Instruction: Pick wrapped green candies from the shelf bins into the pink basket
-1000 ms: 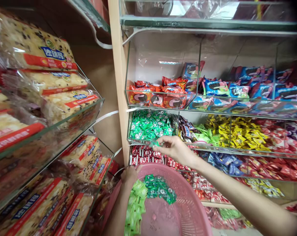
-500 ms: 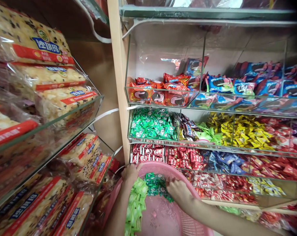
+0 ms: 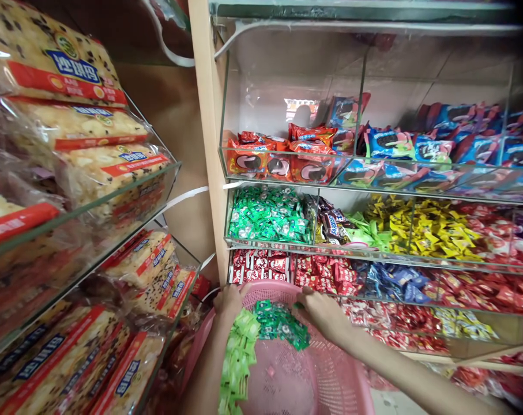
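My left hand [image 3: 228,301] is closed on the far left rim of a pink plastic basket [image 3: 347,374]. Over the far right of the basket, my right hand [image 3: 318,305] is closed, with a bit of green wrapper showing under its curled fingers. Just below it, a heap of dark green wrapped candies [image 3: 278,323] lies at the basket's far side. Light green packets [image 3: 239,351] fill the left side, partly hidden by my left forearm. Ahead, a shelf bin holds many similar green wrapped candies [image 3: 267,216].
Bagged sesame pastries [image 3: 71,86] fill glass-fronted shelves close on the left. A wooden post [image 3: 207,115] divides them from the candy shelves. Red cookie packs [image 3: 311,158], Snickers bars [image 3: 334,222], yellow candies [image 3: 443,227] and blue candies [image 3: 399,282] sit in clear-fronted bins.
My right hand has risen from the green candies toward the basket's far rim, uncovering more of the heap. My left hand stays on the rim.
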